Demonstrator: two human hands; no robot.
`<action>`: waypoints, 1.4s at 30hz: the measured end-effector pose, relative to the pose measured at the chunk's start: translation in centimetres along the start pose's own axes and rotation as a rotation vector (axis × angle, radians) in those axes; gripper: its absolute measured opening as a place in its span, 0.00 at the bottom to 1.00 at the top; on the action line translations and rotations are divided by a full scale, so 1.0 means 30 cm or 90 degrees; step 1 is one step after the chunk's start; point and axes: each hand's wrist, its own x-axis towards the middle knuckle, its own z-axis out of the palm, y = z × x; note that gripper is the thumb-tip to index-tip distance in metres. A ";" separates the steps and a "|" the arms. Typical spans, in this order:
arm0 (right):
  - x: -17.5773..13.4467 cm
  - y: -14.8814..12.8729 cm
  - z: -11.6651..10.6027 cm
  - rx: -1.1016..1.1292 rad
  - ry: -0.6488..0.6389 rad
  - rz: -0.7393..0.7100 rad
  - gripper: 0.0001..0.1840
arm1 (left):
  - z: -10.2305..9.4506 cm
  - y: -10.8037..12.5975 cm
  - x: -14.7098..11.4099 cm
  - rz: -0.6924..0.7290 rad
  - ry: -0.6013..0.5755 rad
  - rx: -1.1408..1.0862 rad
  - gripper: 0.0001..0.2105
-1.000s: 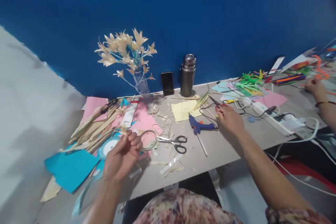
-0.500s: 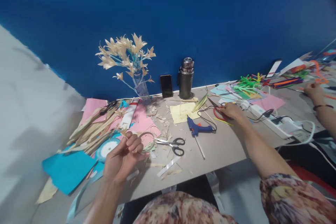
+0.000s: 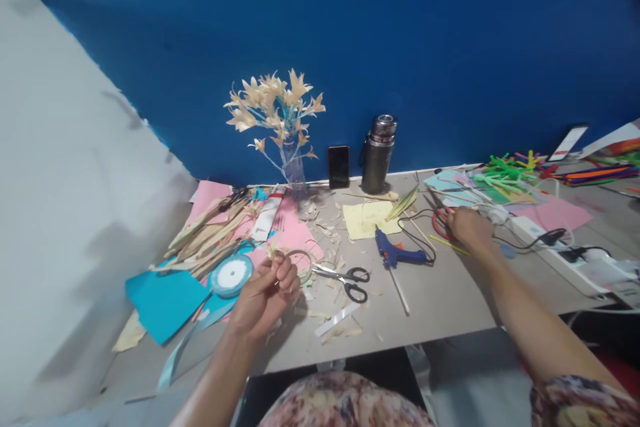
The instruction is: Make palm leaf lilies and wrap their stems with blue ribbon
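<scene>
My left hand (image 3: 270, 297) is closed, its thumb and fingers pinching a small pale husk piece (image 3: 272, 251) above the table. My right hand (image 3: 471, 232) reaches far right, its fingers at the red handles of a pair of scissors (image 3: 441, 219) lying with dark blades pointing away. My palm hides part of that grip. Between the hands lie black-handled scissors (image 3: 345, 277), partly open, and a blue glue gun (image 3: 395, 253) with a white glue stick in its back. A thin ring-shaped roll (image 3: 303, 265) sits just behind my left fingers.
Pale husk flowers stand in a clear vase (image 3: 293, 163) by the blue wall. A phone (image 3: 339, 167) and a steel flask (image 3: 379, 157) are beside it. Husk strips (image 3: 210, 233), a ribbon spool (image 3: 232, 275) and blue paper (image 3: 167, 300) lie left. A power strip (image 3: 555, 257) lies right.
The view has swung left, so the table's things appear further right. The other person's hand has left the view. My left hand stays closed and my right hand stays at the red-handled scissors.
</scene>
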 end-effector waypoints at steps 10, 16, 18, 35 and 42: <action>-0.007 0.027 -0.091 0.337 0.318 0.057 0.16 | 0.023 -0.004 0.021 -0.019 0.025 -0.121 0.07; -0.094 -0.014 -0.201 0.558 0.226 -0.071 0.13 | 0.018 -0.003 0.026 -0.018 0.005 -0.211 0.09; -0.201 -0.049 -0.188 0.747 0.031 -0.153 0.17 | 0.020 0.004 0.029 -0.014 0.006 -0.226 0.10; -0.756 -0.394 -0.092 0.908 -0.582 -0.329 0.32 | 0.061 -0.023 0.047 -0.058 -0.017 -0.174 0.07; -0.767 -0.478 -0.162 0.864 -0.555 -0.301 0.33 | 0.028 -0.015 0.032 -0.068 -0.027 -0.128 0.06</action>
